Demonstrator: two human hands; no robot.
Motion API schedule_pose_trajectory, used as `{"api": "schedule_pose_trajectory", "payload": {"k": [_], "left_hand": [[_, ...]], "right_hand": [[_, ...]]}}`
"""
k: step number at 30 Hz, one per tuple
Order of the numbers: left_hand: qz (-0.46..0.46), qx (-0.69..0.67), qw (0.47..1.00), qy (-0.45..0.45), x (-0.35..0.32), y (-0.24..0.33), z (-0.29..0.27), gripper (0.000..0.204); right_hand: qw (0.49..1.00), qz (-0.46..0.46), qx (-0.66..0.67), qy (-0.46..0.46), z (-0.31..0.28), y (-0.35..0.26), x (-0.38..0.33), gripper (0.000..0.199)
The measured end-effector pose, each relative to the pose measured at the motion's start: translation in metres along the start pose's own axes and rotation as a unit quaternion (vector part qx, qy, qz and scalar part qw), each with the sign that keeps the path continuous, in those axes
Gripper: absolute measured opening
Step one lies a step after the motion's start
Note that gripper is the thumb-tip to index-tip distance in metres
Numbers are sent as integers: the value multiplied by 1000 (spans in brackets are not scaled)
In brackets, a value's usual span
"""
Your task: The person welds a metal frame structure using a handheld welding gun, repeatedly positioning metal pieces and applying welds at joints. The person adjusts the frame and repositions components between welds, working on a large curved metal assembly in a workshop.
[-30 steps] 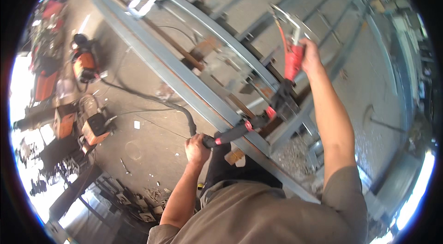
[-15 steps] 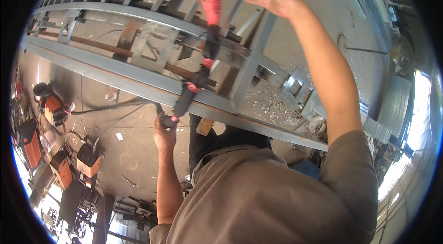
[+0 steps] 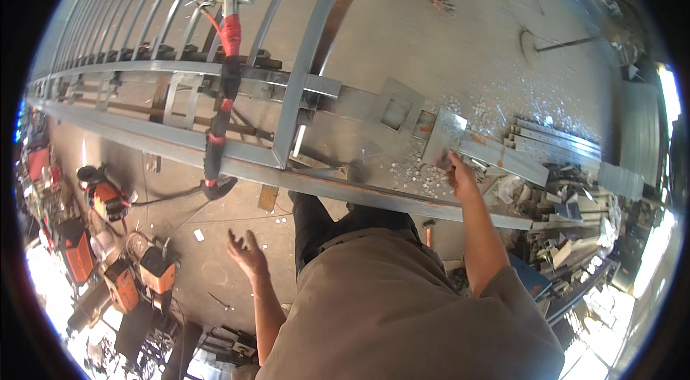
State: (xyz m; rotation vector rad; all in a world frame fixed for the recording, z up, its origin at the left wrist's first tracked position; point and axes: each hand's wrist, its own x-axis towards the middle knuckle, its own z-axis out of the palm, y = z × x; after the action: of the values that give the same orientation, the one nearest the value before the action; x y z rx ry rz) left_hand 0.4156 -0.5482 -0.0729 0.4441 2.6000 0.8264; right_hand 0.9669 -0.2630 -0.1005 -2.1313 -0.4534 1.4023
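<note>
On the steel frame [image 3: 338,189], right hand [image 3: 460,175] gripping a flat shiny plate [image 3: 444,137]; left hand [image 3: 246,252] spread, empty.

Left hand [image 3: 246,250] hangs free at about seven o'clock, fingers spread, palm apparently up. Right hand [image 3: 458,173] reaches toward two o'clock, arm extended, fingers pinched.

A long grey steel frame [image 3: 180,139] lies across the concrete floor [image 3: 445,28]. A welding torch with a red-taped black hose [image 3: 223,85] is draped over the frame's rails. Near its right end rest a flat metal plate [image 3: 444,137], small metal bits [image 3: 420,173] and cut steel sections [image 3: 553,139].
</note>
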Motion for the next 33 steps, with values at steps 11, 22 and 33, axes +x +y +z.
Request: {"api": "schedule_pose_trajectory", "payload": {"k": [11, 22, 33], "left_hand": [[-9, -184, 937, -298, -96, 96, -4, 53], [-121, -601, 632, -474, -63, 125, -106, 70], [-97, -669, 717, -171, 36, -66, -261, 36]], "right_hand": [[962, -75, 170, -202, 8, -18, -71, 50], [826, -121, -45, -549, 198, 2, -336, 43], [705, -362, -301, -530, 419, 117, -521, 42]]}}
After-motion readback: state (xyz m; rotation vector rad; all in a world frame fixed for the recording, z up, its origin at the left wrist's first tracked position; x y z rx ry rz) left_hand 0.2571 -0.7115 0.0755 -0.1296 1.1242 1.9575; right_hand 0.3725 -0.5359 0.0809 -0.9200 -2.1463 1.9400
